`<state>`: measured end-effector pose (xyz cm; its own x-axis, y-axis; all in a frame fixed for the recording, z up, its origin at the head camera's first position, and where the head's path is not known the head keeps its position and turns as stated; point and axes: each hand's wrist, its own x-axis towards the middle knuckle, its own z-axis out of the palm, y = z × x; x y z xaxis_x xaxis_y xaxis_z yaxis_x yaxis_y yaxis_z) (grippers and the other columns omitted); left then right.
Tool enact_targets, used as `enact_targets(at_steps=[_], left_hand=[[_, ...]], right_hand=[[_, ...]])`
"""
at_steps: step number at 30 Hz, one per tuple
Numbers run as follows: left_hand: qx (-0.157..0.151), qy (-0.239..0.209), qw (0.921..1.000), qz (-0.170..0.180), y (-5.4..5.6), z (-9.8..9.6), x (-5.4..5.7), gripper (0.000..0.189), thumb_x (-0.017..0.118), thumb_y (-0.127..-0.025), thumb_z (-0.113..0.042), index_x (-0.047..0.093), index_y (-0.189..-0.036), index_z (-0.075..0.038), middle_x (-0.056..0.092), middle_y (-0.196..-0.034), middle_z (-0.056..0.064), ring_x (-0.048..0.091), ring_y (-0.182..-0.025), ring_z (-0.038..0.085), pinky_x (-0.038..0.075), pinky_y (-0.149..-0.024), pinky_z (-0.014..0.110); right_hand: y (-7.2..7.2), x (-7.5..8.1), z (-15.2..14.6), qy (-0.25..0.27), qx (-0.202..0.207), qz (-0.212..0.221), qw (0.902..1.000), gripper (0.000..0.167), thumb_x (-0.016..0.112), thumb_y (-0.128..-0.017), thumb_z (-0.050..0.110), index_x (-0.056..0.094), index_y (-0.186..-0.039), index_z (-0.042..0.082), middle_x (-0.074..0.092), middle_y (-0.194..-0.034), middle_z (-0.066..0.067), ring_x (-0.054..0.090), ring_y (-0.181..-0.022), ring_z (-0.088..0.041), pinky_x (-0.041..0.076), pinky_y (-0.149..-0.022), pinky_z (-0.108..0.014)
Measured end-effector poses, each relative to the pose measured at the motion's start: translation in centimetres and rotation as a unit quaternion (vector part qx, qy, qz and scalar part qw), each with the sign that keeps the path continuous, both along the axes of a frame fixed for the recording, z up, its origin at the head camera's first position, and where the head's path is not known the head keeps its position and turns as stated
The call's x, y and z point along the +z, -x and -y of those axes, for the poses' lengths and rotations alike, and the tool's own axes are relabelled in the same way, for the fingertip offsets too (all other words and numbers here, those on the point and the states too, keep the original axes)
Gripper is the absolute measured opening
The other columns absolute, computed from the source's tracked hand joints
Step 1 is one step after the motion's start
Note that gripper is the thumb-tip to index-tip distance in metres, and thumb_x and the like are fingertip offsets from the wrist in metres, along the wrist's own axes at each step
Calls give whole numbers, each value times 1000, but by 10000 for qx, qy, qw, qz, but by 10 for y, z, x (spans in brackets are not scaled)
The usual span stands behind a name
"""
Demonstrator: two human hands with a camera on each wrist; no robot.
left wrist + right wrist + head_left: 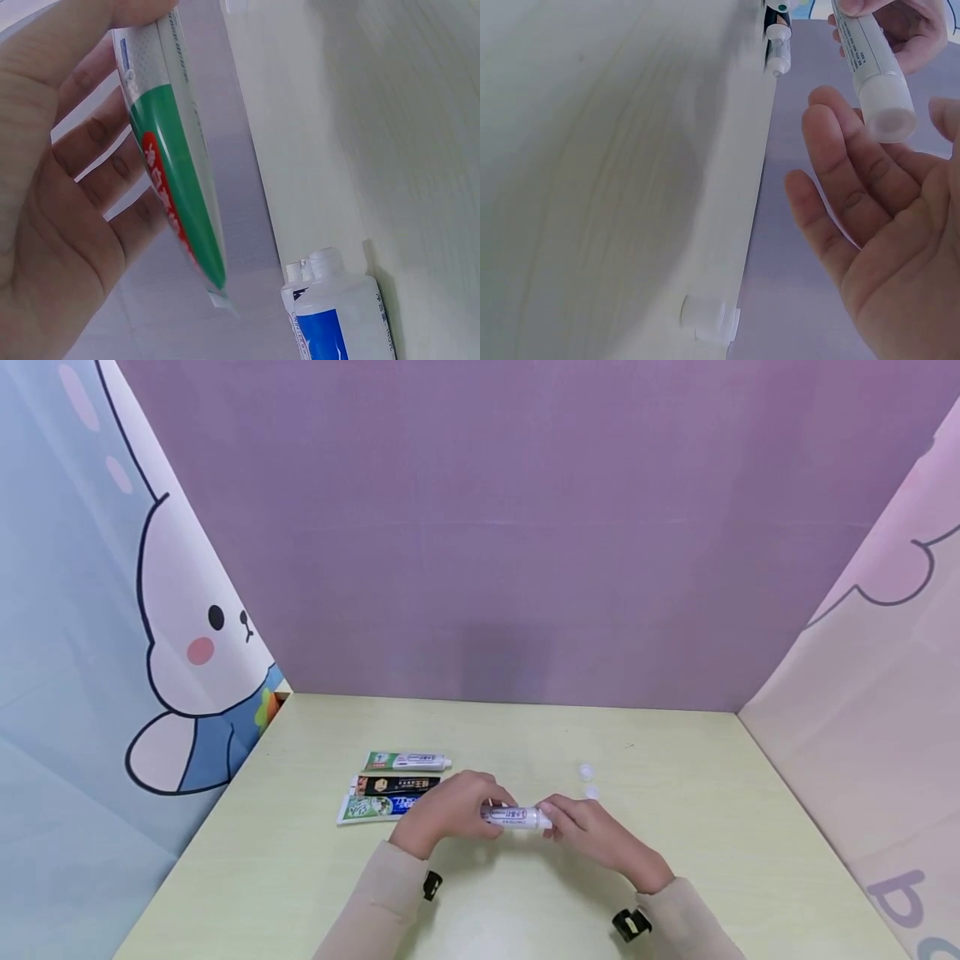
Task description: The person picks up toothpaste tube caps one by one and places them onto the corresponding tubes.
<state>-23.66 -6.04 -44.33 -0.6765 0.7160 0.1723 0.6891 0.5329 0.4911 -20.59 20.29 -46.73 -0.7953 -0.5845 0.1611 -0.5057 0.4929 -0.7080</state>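
Observation:
My left hand (453, 806) holds a toothpaste tube (513, 816) by its middle, thumb against curled fingers. The tube (180, 187) is white, green and red, its flat end toward the palm side in the left wrist view. Its wide white cap (889, 109) points toward my right hand (596, 835). In the right wrist view the right hand's fingers (840, 165) are loosely bent around the cap end, with the thumb standing apart from the cap.
Left of the hands, a green-and-white toothpaste tube (405, 762), a black one (397, 786) and a blue-and-green one (367, 810) lie in a stack of rows on the pale table (525, 893). Two small white caps (586, 772) sit beyond the right hand. A purple panel (525, 568) stands behind.

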Motion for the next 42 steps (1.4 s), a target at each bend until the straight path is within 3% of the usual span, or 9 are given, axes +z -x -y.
enact_targets(at_steps=[4,8,11,16,24,31,42], left_hand=[[25,13,10000,26,1,0,1,30,82,-75,-11,80,-103,-20,67,-90,-16,57,-75,0,49,-70,16],[60,29,10000,-37,2,1,2,30,82,-74,-11,80,-103,-20,67,-90,-15,57,-74,0,49,-69,17],[65,41,10000,-46,2,2,1,29,82,-74,-12,80,-102,-20,68,-90,-14,57,-74,0,49,-69,17],[60,32,10000,7,1,1,3,29,83,-74,-12,79,-102,-19,69,-91,-14,57,-75,0,49,-70,17],[72,3,10000,43,-1,0,5,30,83,-75,-12,79,-103,-19,68,-91,-14,58,-75,0,49,-70,17],[89,-3,9999,59,-1,0,7,30,84,-75,-13,80,-104,-19,68,-91,-14,58,-75,0,49,-69,16],[117,-17,9999,60,-1,1,8,30,84,-75,-14,80,-103,-20,67,-90,-16,57,-74,0,49,-69,16]], right_hand=[[-1,0,-3,-67,29,110,9999,31,45,-108,29,60,-128,11,71,-88,-4,66,-78,-18,52,-69,-29],[-2,0,-5,-112,-38,193,9997,45,59,-102,33,52,-137,7,69,-94,-2,66,-83,-14,53,-74,-31],[-3,0,-4,-12,-113,219,9997,49,69,-96,29,51,-133,3,66,-101,-3,65,-87,-12,54,-75,-30],[-4,2,-4,226,-199,120,9995,37,76,-90,15,54,-120,9,66,-104,-9,65,-87,-13,54,-74,-29],[-5,3,-4,284,-228,-191,9992,29,74,-91,8,55,-110,17,65,-99,5,65,-84,-9,54,-73,-32],[-6,7,-5,221,-176,-385,9989,27,74,-91,10,57,-110,18,64,-97,7,64,-81,-9,55,-71,-35],[-5,8,-5,190,-111,-250,9994,19,68,-97,25,59,-112,17,64,-96,10,63,-83,-9,55,-76,-39]])
